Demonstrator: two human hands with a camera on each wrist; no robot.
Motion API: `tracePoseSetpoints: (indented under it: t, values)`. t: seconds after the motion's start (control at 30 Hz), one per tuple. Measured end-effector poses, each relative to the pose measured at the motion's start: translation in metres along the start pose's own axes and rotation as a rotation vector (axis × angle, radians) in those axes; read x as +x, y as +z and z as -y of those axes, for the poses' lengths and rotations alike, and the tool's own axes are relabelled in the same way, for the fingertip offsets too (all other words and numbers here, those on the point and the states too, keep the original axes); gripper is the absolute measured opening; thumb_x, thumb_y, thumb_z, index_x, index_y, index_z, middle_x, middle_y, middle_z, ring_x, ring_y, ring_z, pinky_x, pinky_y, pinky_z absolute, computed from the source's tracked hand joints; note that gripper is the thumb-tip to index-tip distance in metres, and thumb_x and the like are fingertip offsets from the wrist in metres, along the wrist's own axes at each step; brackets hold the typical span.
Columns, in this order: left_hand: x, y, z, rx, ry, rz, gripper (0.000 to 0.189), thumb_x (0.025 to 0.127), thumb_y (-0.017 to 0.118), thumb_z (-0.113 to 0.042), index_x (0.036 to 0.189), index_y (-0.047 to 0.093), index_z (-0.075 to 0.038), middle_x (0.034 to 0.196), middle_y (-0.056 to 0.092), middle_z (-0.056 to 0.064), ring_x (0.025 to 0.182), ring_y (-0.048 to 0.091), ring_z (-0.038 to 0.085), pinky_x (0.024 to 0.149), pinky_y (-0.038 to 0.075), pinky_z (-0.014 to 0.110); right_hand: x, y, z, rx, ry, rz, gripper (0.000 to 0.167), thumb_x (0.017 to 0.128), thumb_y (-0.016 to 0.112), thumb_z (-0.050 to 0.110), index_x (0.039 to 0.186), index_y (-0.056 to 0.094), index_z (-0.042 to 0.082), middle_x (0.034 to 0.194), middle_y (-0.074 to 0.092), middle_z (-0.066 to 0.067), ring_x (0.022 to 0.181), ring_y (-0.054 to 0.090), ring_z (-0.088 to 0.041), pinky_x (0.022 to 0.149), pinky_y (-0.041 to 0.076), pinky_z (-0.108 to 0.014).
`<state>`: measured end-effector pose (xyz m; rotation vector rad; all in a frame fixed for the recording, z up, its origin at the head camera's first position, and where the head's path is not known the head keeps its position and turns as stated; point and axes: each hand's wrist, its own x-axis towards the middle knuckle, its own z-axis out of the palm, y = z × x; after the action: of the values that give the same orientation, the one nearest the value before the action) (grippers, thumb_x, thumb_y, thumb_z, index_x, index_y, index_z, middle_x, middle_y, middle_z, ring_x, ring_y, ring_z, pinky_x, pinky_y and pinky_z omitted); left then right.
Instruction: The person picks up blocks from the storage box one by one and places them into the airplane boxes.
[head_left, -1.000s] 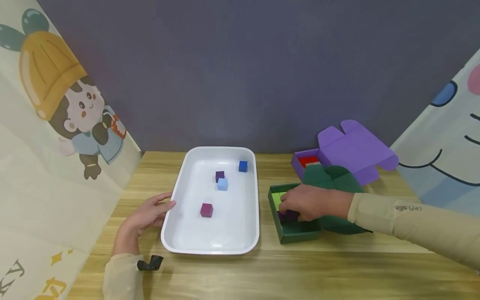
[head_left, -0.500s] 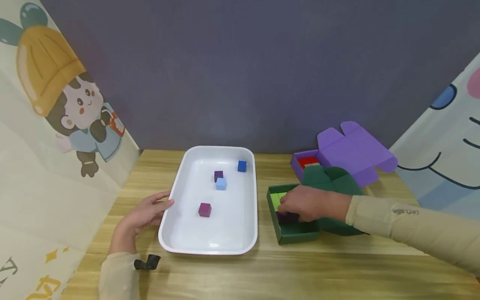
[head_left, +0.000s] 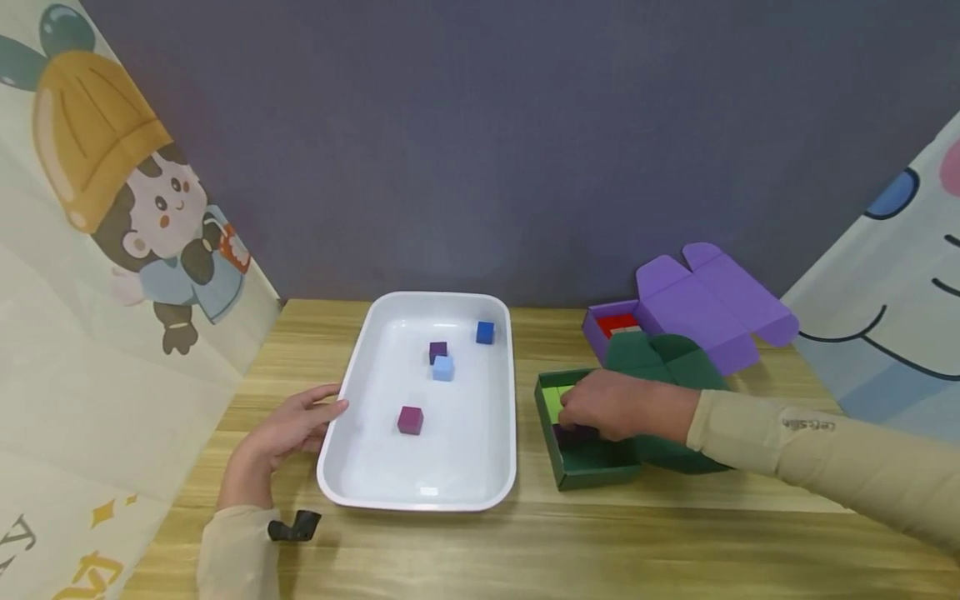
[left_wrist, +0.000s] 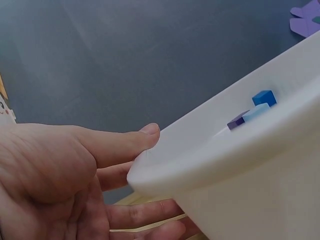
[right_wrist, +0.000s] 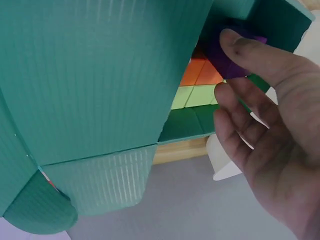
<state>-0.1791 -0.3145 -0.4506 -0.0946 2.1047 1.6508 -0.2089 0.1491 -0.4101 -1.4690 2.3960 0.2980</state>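
My left hand (head_left: 288, 429) holds the left rim of a white tray (head_left: 427, 475), thumb on the edge and fingers below it, as the left wrist view shows. Inside the tray lie a magenta cube (head_left: 410, 421), a light blue cube (head_left: 443, 368), a dark purple cube (head_left: 438, 350) and a blue cube (head_left: 485, 332). My right hand (head_left: 607, 406) reaches into an open green box (head_left: 596, 478). In the right wrist view its thumb and fingers pinch a purple block (right_wrist: 218, 59). Beside that block are orange blocks (right_wrist: 200, 71) and lime green blocks (right_wrist: 195, 95), partly hidden by the lid.
Behind the green box's folded-back lid (head_left: 660, 354) stands an open purple box (head_left: 598, 333) with red blocks (head_left: 617, 322) in it. A dark grey wall (head_left: 480, 167) rises at the table's back edge. Printed panels flank both sides.
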Motion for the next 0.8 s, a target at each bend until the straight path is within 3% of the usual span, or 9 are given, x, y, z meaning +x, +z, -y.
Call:
tracePoseSetpoints:
  t: [0.3,0.6,0.8]
  values:
    - [0.001,0.000,0.000,0.004,0.005,0.013,0.072,0.098,0.059,-0.035,0.150,0.026,0.002,0.125,0.057,0.028,0.103,0.064,0.035,0.079,0.056,0.046,0.007,0.012,-0.001,0.023,0.014,-0.008,0.039,0.071,0.079,-0.004,0.095,0.060,0.020,0.083,0.055,0.008,0.068,0.050,-0.007,0.069,0.053,-0.027]
    - [0.000,0.000,0.000,0.005,0.002,0.012,0.071,0.099,0.058,-0.034,0.150,0.025,0.001,0.125,0.057,0.028,0.103,0.064,0.034,0.079,0.056,0.045,0.007,0.022,-0.005,0.021,0.041,-0.057,0.043,0.074,0.085,0.010,0.104,0.056,0.018,0.084,0.058,0.006,0.071,0.054,-0.007,0.069,0.053,-0.028]
    - [0.001,0.000,0.000,0.009,-0.004,0.008,0.072,0.098,0.059,-0.034,0.150,0.025,0.002,0.125,0.057,0.028,0.103,0.064,0.034,0.079,0.056,0.045,0.004,0.022,-0.011,0.079,0.108,-0.026,0.043,0.075,0.086,0.025,0.102,0.054,0.016,0.076,0.056,0.007,0.063,0.051,-0.007,0.062,0.052,-0.027]
